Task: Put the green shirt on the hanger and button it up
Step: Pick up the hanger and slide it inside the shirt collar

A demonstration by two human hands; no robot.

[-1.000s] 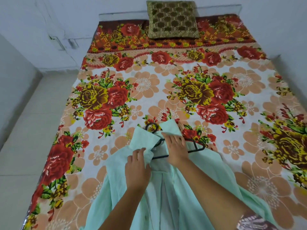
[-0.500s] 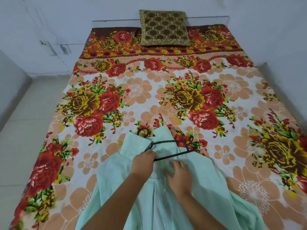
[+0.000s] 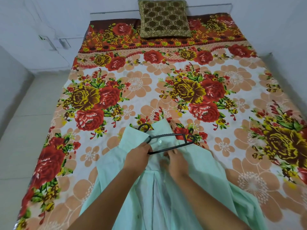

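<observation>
At lower centre of the frame, a pale green cotton shirt (image 3: 109, 163) lies spread open on a floral bedsheet (image 3: 132, 83) printed with red and yellow roses, its collar towards the top and its tail running out past the bottom edge. A thin black plastic hanger (image 3: 172, 134) rests across the collar, its hook just left of the collar tip. One white button (image 3: 160, 141) shows inside the hanger's triangle. The left hand (image 3: 137, 156) grips the hanger's left corner with curled fingers. The right hand (image 3: 174, 161) lies on the shirt just below the hanger's lower bar; blur hides whether it pinches the cloth. An olive-gold patterned cushion (image 3: 164, 19) sits at top centre. Bare sheet stretches above and on both sides of the shirt; pale tiled floor (image 3: 25, 122) borders the bed's left edge, and a white wall (image 3: 290, 30) its right
</observation>
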